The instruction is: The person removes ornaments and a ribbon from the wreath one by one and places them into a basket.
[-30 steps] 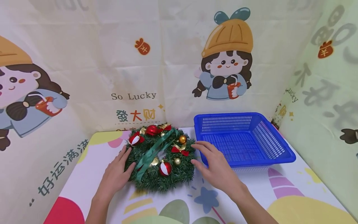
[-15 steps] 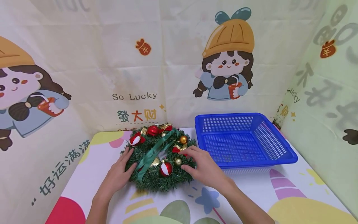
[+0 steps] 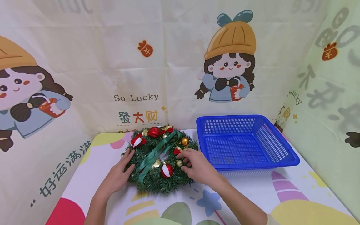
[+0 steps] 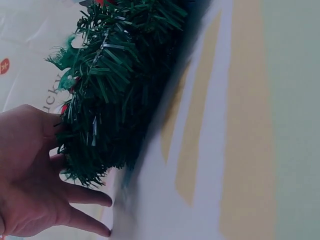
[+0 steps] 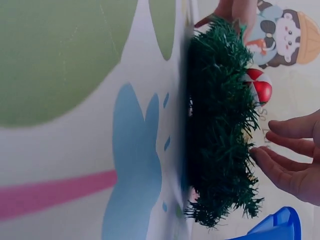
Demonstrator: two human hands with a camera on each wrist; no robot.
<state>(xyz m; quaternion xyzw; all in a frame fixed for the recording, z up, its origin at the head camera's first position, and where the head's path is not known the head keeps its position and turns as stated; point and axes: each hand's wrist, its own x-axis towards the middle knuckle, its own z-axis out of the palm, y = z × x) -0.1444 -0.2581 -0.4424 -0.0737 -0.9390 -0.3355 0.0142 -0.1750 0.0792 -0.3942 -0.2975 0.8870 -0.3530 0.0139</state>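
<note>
Plainly, "So Lucky" lettering [image 3: 144, 97], hands [image 3: 118, 175] [image 3: 202, 167] at wreath [image 3: 157, 179]

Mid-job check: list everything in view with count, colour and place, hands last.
Wreath: one, green, on the table between the hands
Ribbon: green, draped across the wreath; strand count unclear
Baubles: at least four, red, red-and-white and gold, on the wreath
Bows: at least two, red and gold, on the wreath
Basket: one, blue, right of the wreath
Table: one, white with coloured prints, beneath
Backdrop: cream with cartoon prints, behind and both sides; sheet count unclear
Sleeve: one, pale, right forearm
Left hand: one, at the wreath's left side
Right hand: one, over its right side
</note>
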